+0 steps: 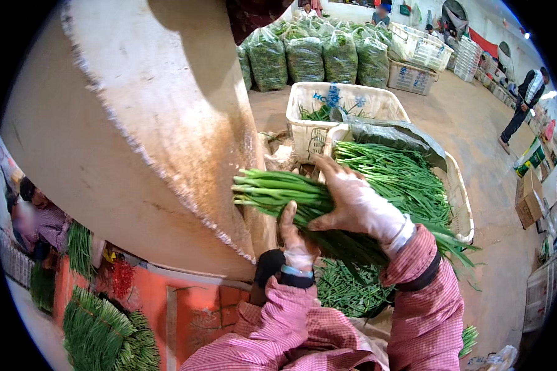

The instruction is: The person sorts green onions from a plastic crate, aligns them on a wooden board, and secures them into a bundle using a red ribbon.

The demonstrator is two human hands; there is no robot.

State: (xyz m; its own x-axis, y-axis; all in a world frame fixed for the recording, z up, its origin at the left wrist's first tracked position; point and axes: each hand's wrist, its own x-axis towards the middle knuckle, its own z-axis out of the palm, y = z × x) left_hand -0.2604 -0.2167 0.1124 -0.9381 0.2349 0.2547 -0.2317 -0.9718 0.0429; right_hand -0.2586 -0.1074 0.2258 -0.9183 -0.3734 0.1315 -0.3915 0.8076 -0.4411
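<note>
A bundle of long green stalks, perhaps garlic chives (pixel 278 190), lies across both hands, its pale cut ends pointing left. My left hand (pixel 297 232) holds it from below with the thumb up along its near side. My right hand (pixel 352 199), in a pale fingerless covering, spans the bundle from above, thumb and fingers on either side. The leafy ends hang down to the right under my right wrist. Just beyond, a white plastic crate (pixel 462 199) holds many loose green stalks (pixel 394 176). More cut greens (pixel 348 287) lie below my forearms.
A large pale board or sheet (pixel 134 153) with a ragged edge rises on the left. Another white crate (pixel 297 111) stands behind the full one. Tied bundles (pixel 102 329) lie on an orange surface (pixel 204 297) at lower left. Filled plastic bags (pixel 306 60) stand behind; a person (pixel 524 102) walks at right.
</note>
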